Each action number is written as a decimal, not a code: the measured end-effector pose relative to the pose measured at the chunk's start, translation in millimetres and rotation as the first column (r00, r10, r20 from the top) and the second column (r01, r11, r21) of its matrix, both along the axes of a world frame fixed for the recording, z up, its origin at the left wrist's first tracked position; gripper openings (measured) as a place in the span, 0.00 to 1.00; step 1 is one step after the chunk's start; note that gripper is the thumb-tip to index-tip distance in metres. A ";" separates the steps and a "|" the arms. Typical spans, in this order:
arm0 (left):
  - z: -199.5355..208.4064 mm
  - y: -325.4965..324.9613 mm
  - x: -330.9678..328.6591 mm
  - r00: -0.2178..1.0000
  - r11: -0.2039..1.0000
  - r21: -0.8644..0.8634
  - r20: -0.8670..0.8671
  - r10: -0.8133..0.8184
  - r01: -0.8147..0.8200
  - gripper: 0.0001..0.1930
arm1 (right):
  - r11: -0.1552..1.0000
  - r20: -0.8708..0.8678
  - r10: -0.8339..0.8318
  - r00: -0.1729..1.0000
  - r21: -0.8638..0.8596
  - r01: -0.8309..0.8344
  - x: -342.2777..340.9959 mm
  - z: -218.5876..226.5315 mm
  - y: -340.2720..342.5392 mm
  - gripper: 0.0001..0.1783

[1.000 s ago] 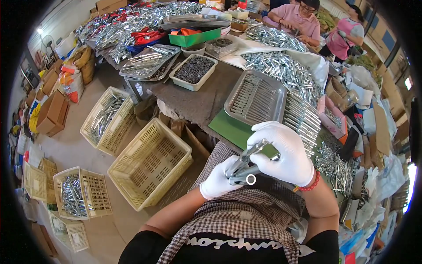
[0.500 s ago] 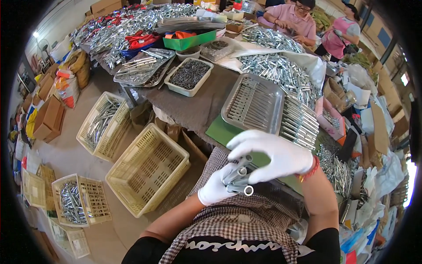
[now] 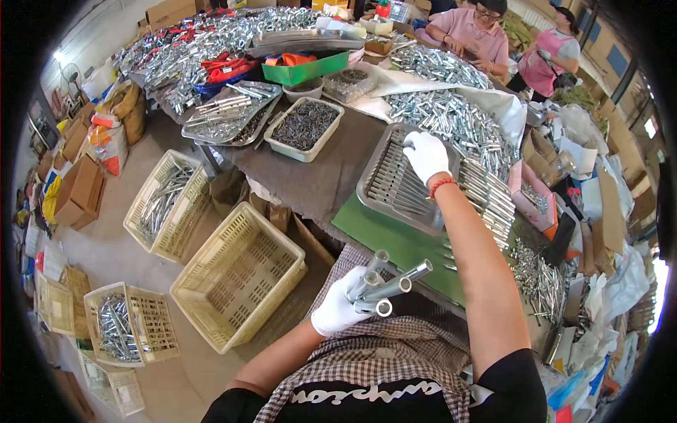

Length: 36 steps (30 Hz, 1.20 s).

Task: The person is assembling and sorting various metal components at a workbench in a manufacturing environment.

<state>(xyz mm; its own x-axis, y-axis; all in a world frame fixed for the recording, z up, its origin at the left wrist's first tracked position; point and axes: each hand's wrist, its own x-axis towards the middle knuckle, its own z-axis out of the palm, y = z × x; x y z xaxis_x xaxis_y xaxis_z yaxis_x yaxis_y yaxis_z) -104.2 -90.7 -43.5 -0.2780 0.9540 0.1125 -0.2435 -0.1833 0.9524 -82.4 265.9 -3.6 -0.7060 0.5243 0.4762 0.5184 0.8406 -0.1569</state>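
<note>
My left hand (image 3: 340, 304), in a white glove, is closed around several shiny metal tubes (image 3: 395, 287). Their open ends point up and to the right, in front of my checked apron. Stretched forward, my right hand (image 3: 426, 156), also gloved, is over the far right part of a grey metal tray (image 3: 364, 189). Slim metal rods (image 3: 395, 185) lie side by side in that tray. The right fingers are curled together at the rods; whatever is between them is hidden. Right of the tray lies a row of silver rods (image 3: 486, 204), partly behind my right forearm.
A green board (image 3: 360, 222) lies under the tray. Left of it stands a tub of dark screws (image 3: 305, 127). Heaps of metal tubes (image 3: 451, 113) cover the far table. Below left is a yellow crate (image 3: 236, 282). Two people work across the table.
My right hand has moved from beside the tubes forward to the tray and its fingers have curled. My left hand still holds the tubes, which now show more fully.
</note>
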 end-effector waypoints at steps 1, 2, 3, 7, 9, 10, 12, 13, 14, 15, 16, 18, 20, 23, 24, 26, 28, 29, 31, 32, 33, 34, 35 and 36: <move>0.6 0.7 -1.8 1.000 1.000 -0.008 0.004 0.000 0.000 0.21 | 0.998 -0.019 -0.048 0.999 -0.032 0.048 -1.5 -0.7 0.4 0.07; 1.4 2.1 -3.9 1.000 1.000 -0.005 -0.016 -0.016 0.016 0.21 | 0.993 -0.042 -0.070 0.997 -0.101 0.066 -2.2 0.2 2.4 0.09; 1.5 2.1 -4.1 0.999 0.999 -0.002 -0.036 -0.034 0.034 0.21 | 0.990 -0.025 -0.090 0.996 -0.115 0.086 -1.4 1.9 5.0 0.10; 0.2 5.6 1.5 0.999 1.000 -0.001 0.047 0.020 -0.020 0.21 | 0.972 0.000 -0.043 0.999 -0.231 0.042 3.7 15.3 -1.0 0.11; 1.3 7.6 -0.2 0.999 1.000 -0.012 0.048 0.004 -0.004 0.22 | 0.969 0.009 -0.024 1.000 -0.247 0.025 13.2 27.1 -6.4 0.12; 0.5 7.5 -1.9 1.000 1.000 -0.012 0.031 -0.003 0.004 0.22 | 0.944 -0.123 -0.007 0.992 -0.328 -0.034 19.0 35.6 -17.4 0.13; 0.9 1.4 -3.0 1.000 1.000 -0.020 0.023 0.018 -0.017 0.22 | 0.824 -0.351 -0.012 0.936 -0.534 -0.189 25.1 61.4 -52.7 0.16; 1.9 1.2 -3.3 0.999 0.999 -0.028 0.031 0.030 -0.029 0.22 | 0.723 -0.438 -0.060 0.897 -0.638 -0.264 32.2 81.5 -74.6 0.18; 2.9 2.4 -3.2 0.999 0.999 -0.036 0.038 0.039 -0.037 0.21 | 0.637 -0.558 -0.027 0.830 -0.649 -0.416 42.7 99.7 -96.3 0.19; 1.3 2.9 -3.1 0.998 0.998 -0.037 0.041 0.044 -0.042 0.21 | 0.535 -0.670 -0.011 0.743 -0.632 -0.561 53.4 115.5 -119.5 0.20; -4.2 4.4 -3.4 0.998 0.998 -0.020 0.029 0.063 -0.063 0.21 | 0.480 -0.703 -0.001 0.711 -0.624 -0.617 62.1 125.4 -140.1 0.21; -3.7 10.4 0.7 0.995 0.995 0.030 0.038 0.092 -0.093 0.19 | 0.430 -0.724 0.008 0.690 -0.620 -0.656 85.0 144.7 -178.8 0.24; 4.0 14.1 5.0 0.994 0.994 0.033 0.006 0.106 -0.106 0.19 | 0.468 -0.711 0.058 0.701 -0.601 -0.648 102.5 155.1 -206.6 0.28; 8.9 17.2 10.9 0.994 0.992 0.054 0.004 0.112 -0.112 0.18 | 0.475 -0.740 0.113 0.663 -0.546 -0.690 114.2 153.9 -229.6 0.34; 7.8 16.7 12.1 0.992 0.991 0.071 -0.040 0.118 -0.115 0.18 | 0.492 -0.720 0.155 0.677 -0.538 -0.685 118.1 150.7 -232.4 0.34; 7.5 16.5 13.1 0.988 0.989 0.093 -0.087 0.124 -0.116 0.18 | 0.545 -0.684 0.221 0.695 -0.504 -0.669 123.7 147.7 -232.9 0.35; 7.8 15.0 14.5 0.982 0.989 0.101 -0.142 0.124 -0.110 0.19 | 0.600 -0.673 0.198 0.713 -0.492 -0.631 128.4 147.1 -238.3 0.35; 9.5 14.2 15.3 0.982 0.989 0.102 -0.142 0.125 -0.111 0.19 | 0.650 -0.661 0.173 0.730 -0.480 -0.589 130.5 146.7 -240.8 0.35; 15.7 13.1 15.9 0.983 0.990 0.095 -0.144 0.116 -0.103 0.19 | 0.691 -0.626 0.240 0.742 -0.427 -0.584 131.8 139.5 -240.0 0.34; 17.3 12.9 16.7 0.982 0.990 0.096 -0.145 0.119 -0.106 0.19 | 0.727 -0.585 0.301 0.753 -0.369 -0.578 131.8 134.6 -238.9 0.32; 18.4 12.9 18.3 0.977 0.987 0.096 -0.157 0.142 -0.128 0.19 | 0.744 -0.549 0.332 0.767 -0.348 -0.571 130.4 130.8 -238.2 0.31; 20.1 13.4 19.7 0.972 0.984 0.099 -0.171 0.161 -0.146 0.19 | 0.789 -0.468 0.388 0.794 -0.277 -0.548 129.8 131.3 -239.3 0.32; 19.8 13.6 21.0 0.972 0.984 0.102 -0.172 0.160 -0.144 0.19 | 0.825 -0.378 0.433 0.819 -0.200 -0.528 128.7 132.0 -240.3 0.33; 18.1 14.1 22.3 0.971 0.985 0.088 -0.175 0.162 -0.149 0.19 | 0.804 -0.366 0.510 0.778 -0.118 -0.582 125.2 132.9 -238.7 0.32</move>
